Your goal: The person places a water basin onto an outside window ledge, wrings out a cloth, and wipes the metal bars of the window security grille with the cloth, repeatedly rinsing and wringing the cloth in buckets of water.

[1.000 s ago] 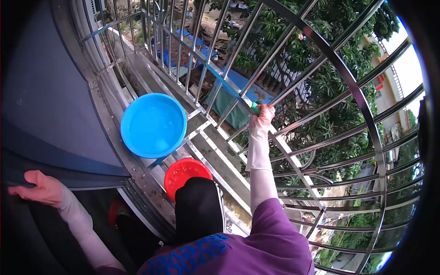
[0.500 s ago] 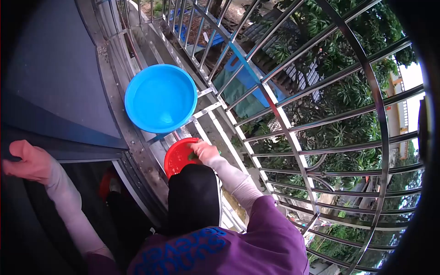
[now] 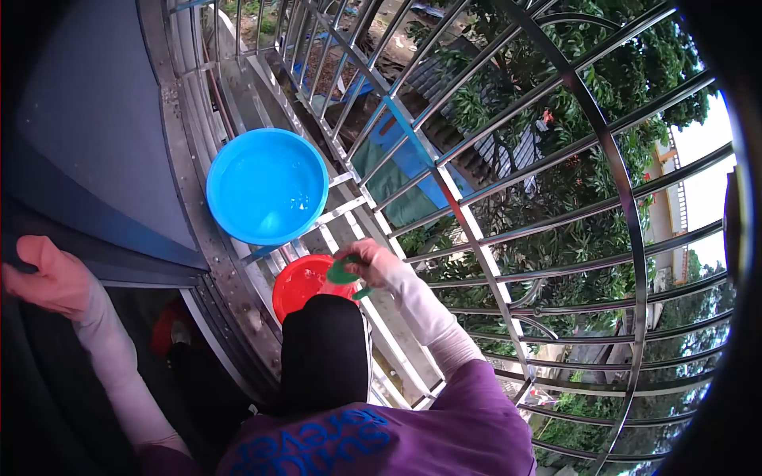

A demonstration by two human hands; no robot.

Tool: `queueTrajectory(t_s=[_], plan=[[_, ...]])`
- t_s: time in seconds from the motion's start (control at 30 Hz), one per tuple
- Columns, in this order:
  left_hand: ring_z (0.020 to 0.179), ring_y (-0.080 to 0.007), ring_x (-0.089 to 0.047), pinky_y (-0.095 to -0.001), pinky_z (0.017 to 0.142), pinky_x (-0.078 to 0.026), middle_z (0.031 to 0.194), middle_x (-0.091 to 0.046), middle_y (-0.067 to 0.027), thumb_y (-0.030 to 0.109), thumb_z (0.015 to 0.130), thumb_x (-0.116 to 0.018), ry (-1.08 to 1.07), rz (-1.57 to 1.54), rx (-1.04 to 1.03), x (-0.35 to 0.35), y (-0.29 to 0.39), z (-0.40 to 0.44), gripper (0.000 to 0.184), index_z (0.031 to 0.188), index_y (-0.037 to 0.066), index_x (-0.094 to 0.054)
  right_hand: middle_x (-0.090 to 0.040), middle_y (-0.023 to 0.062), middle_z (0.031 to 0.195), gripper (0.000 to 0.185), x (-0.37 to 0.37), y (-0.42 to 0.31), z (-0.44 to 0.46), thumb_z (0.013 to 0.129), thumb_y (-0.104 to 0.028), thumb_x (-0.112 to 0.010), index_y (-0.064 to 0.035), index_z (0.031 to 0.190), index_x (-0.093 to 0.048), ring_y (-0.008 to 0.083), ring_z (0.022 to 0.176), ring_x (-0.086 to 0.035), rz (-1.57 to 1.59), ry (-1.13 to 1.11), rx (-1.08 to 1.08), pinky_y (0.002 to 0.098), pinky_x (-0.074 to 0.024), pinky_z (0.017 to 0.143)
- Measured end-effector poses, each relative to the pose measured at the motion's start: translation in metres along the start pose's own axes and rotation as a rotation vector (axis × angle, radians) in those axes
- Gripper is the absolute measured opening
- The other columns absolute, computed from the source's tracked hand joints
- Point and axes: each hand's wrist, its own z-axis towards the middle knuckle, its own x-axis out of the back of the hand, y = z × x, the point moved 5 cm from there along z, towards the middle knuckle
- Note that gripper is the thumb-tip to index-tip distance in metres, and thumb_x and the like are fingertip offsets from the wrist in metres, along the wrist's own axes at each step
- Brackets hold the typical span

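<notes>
My right hand (image 3: 371,266), in a pink rubber glove, grips a green rounded object (image 3: 343,272) whose exact kind I cannot make out. It is held at the right rim of a red basin (image 3: 300,287), which has water in it. My dark-clad knee hides the basin's near edge. Just beyond stands a larger blue basin (image 3: 266,186) filled with water. At the far left, my left hand (image 3: 54,279), also in a pink glove, is closed around the edge of a dark frame (image 3: 17,258); its fingertips lie in shadow near the picture's border.
A metal bar cage (image 3: 468,210) curves along the right side, with trees (image 3: 587,214) outside it. Both basins rest on a ledge of metal slats (image 3: 343,208). A dark panel (image 3: 103,119) and its sill run along the left.
My right hand has lifted out of the red basin to its right rim, bringing the green object into fuller view. Ripples now show in the blue basin. The left hand has barely moved.
</notes>
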Motion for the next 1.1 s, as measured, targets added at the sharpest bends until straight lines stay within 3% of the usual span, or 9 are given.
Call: queueTrajectory(t_s=[0.1,0.3,0.53,0.63,0.77,0.8,0.87,1.03,1.1], plan=[[0.091,-0.032,-0.061,-0.0343,0.084,-0.051,0.109,-0.056,-0.0246,0.005,0.089,-0.059,-0.012,0.011,0.001,0.0,-0.001,-0.002,0.034,0.116,-0.009,-0.045,-0.059,0.0112,0.107,0.043,0.134,-0.088,-0.041,0.082,-0.001,-0.066,-0.0107,0.122,-0.055,0.0224,0.099,-0.059,-0.35,0.612,0.262,0.0336,-0.0497,0.085],[0.09,-0.0313,-0.061,-0.0337,0.082,-0.051,0.107,-0.056,-0.024,0.006,0.089,-0.059,-0.033,0.021,-0.01,0.001,-0.003,-0.009,0.032,0.115,-0.008,-0.046,-0.063,0.0101,0.103,0.031,0.303,-0.206,-0.08,0.078,-0.005,-0.068,-0.0117,0.107,-0.064,0.0273,0.094,-0.059,-1.151,1.47,0.56,0.0353,-0.0495,0.08],[0.088,-0.0304,-0.061,-0.0331,0.08,-0.052,0.106,-0.056,-0.0233,0.008,0.09,-0.058,-0.071,0.057,-0.025,0.003,-0.002,-0.011,0.03,0.113,-0.006,-0.047,-0.059,0.0103,0.093,0.016,0.256,-0.103,0.0,0.081,-0.01,-0.061,-0.0111,0.097,-0.061,0.033,0.092,-0.056,-1.079,1.125,0.018,0.0407,-0.0461,0.078],[0.087,-0.03,-0.061,-0.0328,0.079,-0.052,0.106,-0.057,-0.023,0.009,0.091,-0.058,-0.085,0.071,-0.021,0.005,-0.004,-0.011,0.029,0.113,-0.006,-0.048,-0.058,0.0088,0.091,0.005,0.202,-0.016,0.038,0.082,-0.015,-0.056,-0.0114,0.082,-0.054,0.0306,0.083,-0.057,-1.033,0.924,-0.048,0.0407,-0.0481,0.07],[0.086,-0.0295,-0.061,-0.0325,0.078,-0.052,0.105,-0.057,-0.0225,0.01,0.091,-0.057,-0.093,0.087,-0.041,0.007,-0.005,-0.01,0.027,0.112,-0.005,-0.048,-0.063,0.0076,0.092,0.016,0.213,0.004,0.037,0.086,-0.019,-0.057,-0.015,0.1,-0.064,0.0221,0.087,-0.062,-0.865,0.904,0.043,0.033,-0.0484,0.073],[0.086,-0.0294,-0.061,-0.0324,0.078,-0.052,0.105,-0.057,-0.0224,0.01,0.091,-0.057,-0.092,0.089,-0.046,0.005,-0.002,-0.011,0.027,0.112,-0.005,-0.049,-0.065,0.0077,0.095,0.022,0.228,0.011,0.031,0.087,-0.017,-0.057,-0.0165,0.107,-0.065,0.0207,0.088,-0.062,0.049,1.003,-0.316,0.0297,-0.0476,0.076],[0.085,-0.0291,-0.062,-0.0322,0.077,-0.053,0.105,-0.057,-0.0222,0.01,0.091,-0.057,-0.102,0.099,-0.042,0.004,-0.005,-0.014,0.026,0.111,-0.005,-0.049,-0.065,0.0066,0.096,0.025,0.242,-0.075,-0.009,0.088,-0.008,-0.053,-0.0131,0.108,-0.066,0.021,0.087,-0.062,-0.988,1.121,0.265,0.0267,-0.0458,0.083],[0.084,-0.0285,-0.062,-0.0318,0.076,-0.053,0.104,-0.058,-0.0217,0.012,0.092,-0.056,-0.115,0.127,-0.075,0.004,0.002,-0.013,0.025,0.11,-0.004,-0.05,-0.059,0.0145,0.112,0.039,0.311,-0.163,-0.046,0.084,0.008,-0.051,-0.0061,0.119,-0.059,0.026,0.099,-0.06,-0.986,1.283,0.577,0.0285,-0.0492,0.086],[0.083,-0.0282,-0.062,-0.0316,0.075,-0.053,0.103,-0.058,-0.0215,0.012,0.092,-0.056,-0.118,0.15,-0.076,0.004,0.0,-0.013,0.024,0.11,-0.003,-0.05,-0.057,0.0113,0.115,0.042,0.298,-0.144,-0.036,0.084,0.008,-0.051,-0.0088,0.122,-0.058,0.0217,0.093,-0.06,-0.985,1.266,0.316,0.0268,-0.0481,0.08]])
